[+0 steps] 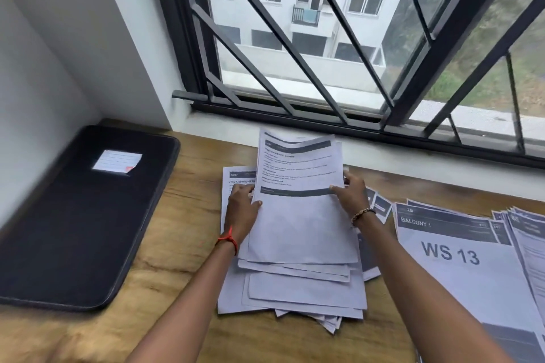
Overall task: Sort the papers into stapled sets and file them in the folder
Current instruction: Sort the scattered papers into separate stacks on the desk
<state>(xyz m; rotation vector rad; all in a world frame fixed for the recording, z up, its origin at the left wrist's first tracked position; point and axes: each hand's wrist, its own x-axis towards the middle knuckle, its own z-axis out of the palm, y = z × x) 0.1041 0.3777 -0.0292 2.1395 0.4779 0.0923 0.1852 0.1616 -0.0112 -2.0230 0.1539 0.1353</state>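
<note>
A loose stack of printed white papers [300, 289] lies in the middle of the wooden table [182, 215]. Both hands hold a few top sheets [300, 215] by their side edges, with the far end lifted off the stack. My left hand [240, 209] grips the left edge, thumb on top. My right hand [352, 194] pinches the right edge. A black zipped folder [76, 215] with a small white label lies flat at the left, apart from the papers.
More printed sheets, one reading "WS 13" [454, 259], fan out at the right, reaching the table's front edge. A white wall stands at the left, and a window with dark bars [324, 68] runs along the back above a white sill.
</note>
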